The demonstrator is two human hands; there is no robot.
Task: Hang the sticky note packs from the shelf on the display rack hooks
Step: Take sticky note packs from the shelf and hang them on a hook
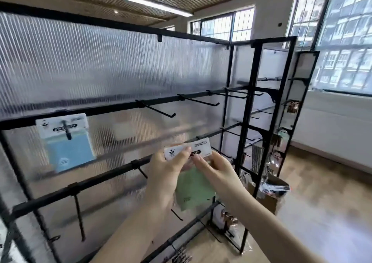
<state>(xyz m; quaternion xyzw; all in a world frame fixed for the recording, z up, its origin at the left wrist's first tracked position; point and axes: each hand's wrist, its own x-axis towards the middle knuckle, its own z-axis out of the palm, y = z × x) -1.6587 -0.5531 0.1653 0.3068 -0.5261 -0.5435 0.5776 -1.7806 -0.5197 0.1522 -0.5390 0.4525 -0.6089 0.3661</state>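
A green sticky note pack w/ white header card is pinched at its top by the left hand & right hand, held near the black metal display rack w/ ribbed translucent panels. A blue sticky note pack is hung on a far-left hook. Barred windows & a wood-look floor are seen at right.

green pack pinched by left hand, right hand | blue pack hung (upper hook)
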